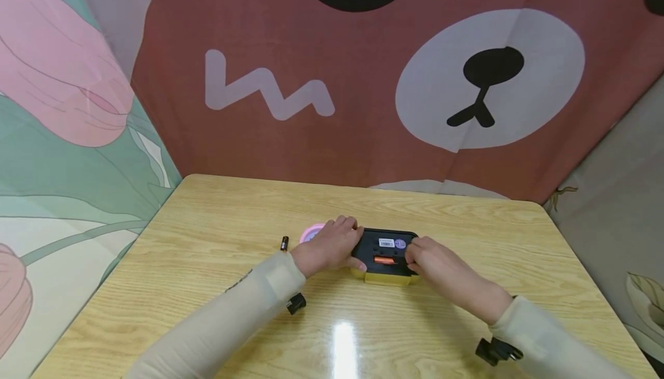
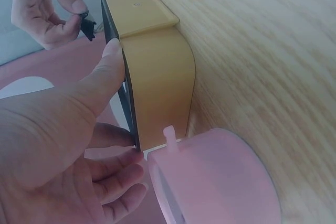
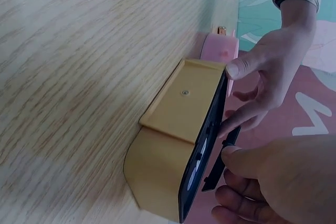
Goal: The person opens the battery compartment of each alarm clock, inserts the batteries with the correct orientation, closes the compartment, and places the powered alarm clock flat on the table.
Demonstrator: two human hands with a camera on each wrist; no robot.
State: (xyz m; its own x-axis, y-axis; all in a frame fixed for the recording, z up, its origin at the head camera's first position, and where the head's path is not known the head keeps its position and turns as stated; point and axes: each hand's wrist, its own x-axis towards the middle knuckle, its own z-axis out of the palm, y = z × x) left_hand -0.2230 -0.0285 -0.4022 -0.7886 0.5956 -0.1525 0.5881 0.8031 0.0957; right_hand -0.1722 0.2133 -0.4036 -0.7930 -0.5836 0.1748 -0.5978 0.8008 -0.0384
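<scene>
A yellow box-shaped device lies on the table with its black back panel facing up. An orange battery shows in a slot of that panel, near two stickers. At the device's left end, my left hand grips it, thumb on the near edge and fingers toward the far corner. My right hand is at the right end, pinching a small black battery cover between thumb and fingers. In the right wrist view the cover is tilted just above the panel; whether it touches cannot be told.
A pink round object with a small tab stands beside the device's left end, partly behind my left hand. Farther left, a black-and-copper battery lies on the wooden table. A patterned cloth hangs behind the table.
</scene>
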